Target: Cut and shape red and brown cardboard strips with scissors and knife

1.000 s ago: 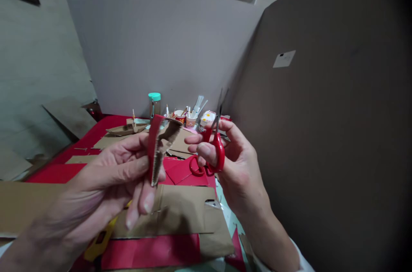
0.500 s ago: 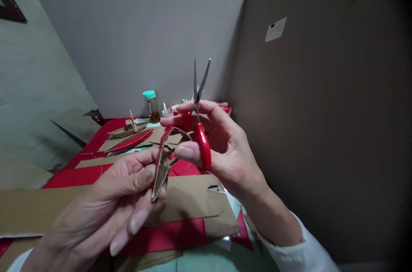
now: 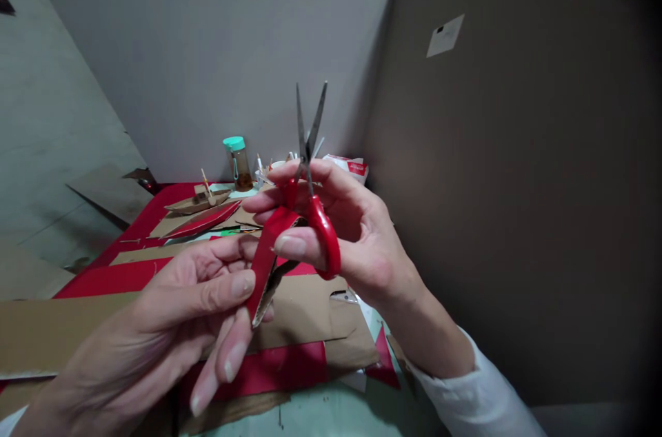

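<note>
Between the thumb and fingers of my left hand (image 3: 201,313) is the lower end of a bent strip of red-faced corrugated cardboard (image 3: 267,254). My right hand (image 3: 352,230) has red-handled scissors (image 3: 321,234) looped on its thumb and fingers. Their blades stand parted and point up, away from the cardboard. The right thumb also touches the cardboard strip's upper part, near its fold. Behind the hands, a small cardboard boat (image 3: 199,201) with a stick mast sits beside a red pointed boat-shaped piece (image 3: 204,220).
A bottle with a turquoise lid (image 3: 236,163) stands at the table's back. Right of it are small containers with sticks and a red-and-white packet (image 3: 350,167). Flat cardboard sheets (image 3: 67,330) and red pieces cover much of the table. Grey panels (image 3: 248,44) rise behind and to the right.
The cardboard strip has turned so its red face shows more. My right hand and the scissors have shifted slightly left. The view has tilted down a little.
</note>
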{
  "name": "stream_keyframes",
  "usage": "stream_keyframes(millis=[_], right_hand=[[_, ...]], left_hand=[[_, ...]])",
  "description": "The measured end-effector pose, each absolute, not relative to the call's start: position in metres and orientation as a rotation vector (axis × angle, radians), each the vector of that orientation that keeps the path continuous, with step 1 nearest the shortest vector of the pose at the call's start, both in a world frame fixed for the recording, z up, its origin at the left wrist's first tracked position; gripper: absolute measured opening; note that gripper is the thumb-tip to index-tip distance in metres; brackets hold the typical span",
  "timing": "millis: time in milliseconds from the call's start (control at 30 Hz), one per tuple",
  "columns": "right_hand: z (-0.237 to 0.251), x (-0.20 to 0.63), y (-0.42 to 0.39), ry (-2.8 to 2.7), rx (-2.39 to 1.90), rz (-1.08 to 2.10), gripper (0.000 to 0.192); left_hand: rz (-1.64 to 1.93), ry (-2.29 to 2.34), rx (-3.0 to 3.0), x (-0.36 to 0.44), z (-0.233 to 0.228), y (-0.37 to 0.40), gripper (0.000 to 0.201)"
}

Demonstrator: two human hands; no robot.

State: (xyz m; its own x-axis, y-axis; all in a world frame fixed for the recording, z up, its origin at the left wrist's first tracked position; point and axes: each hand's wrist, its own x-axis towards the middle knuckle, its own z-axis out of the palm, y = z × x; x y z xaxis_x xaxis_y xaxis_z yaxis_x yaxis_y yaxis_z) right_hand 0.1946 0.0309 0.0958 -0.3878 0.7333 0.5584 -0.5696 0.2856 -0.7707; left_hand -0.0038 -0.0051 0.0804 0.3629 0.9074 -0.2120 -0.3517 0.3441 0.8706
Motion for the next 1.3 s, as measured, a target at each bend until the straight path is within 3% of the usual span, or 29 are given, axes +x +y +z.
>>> stream_keyframes(millis=[133, 267, 600, 700, 800, 1000, 1167, 1300], right_hand=[[0.099, 0.196, 0.028, -1.364, -0.249, 1.305, 0.031], [0.098, 0.198, 0.032, -1.266, -0.373, 1.183, 0.026], [0.089, 0.184, 0.029, -1.18, -0.397, 1.288, 0.03], [0.088, 0.173, 0.018, -1.171, -0.422, 1.376, 0.041], [0.087, 0.163, 0.011, -1.125, -0.456, 1.396, 0.052], [0.079, 0.157, 0.013, -1.16, -0.418, 1.145, 0.05], [0.074, 0.153, 0.011, -1.129, -0.438, 1.123, 0.054], [0.072, 0.152, 0.008, -1.084, -0.448, 1.117, 0.055]], left_hand=[[0.874, 0.837, 0.826, 0.0, 0.092, -0.012, 0.032], [1.042, 0.911, 0.895, 0.008, 0.107, -0.019, 0.023], [1.585, 0.988, 1.08, 0.016, 0.104, -0.02, 0.015], [1.632, 0.998, 1.148, 0.015, 0.099, -0.018, 0.009], [1.712, 1.005, 1.221, 0.012, 0.089, -0.014, 0.014], [1.678, 1.036, 1.407, 0.008, 0.072, -0.01, 0.014], [1.756, 1.112, 1.391, 0.017, 0.075, -0.019, 0.01], [1.905, 1.144, 1.445, 0.019, 0.071, -0.025, 0.02]])
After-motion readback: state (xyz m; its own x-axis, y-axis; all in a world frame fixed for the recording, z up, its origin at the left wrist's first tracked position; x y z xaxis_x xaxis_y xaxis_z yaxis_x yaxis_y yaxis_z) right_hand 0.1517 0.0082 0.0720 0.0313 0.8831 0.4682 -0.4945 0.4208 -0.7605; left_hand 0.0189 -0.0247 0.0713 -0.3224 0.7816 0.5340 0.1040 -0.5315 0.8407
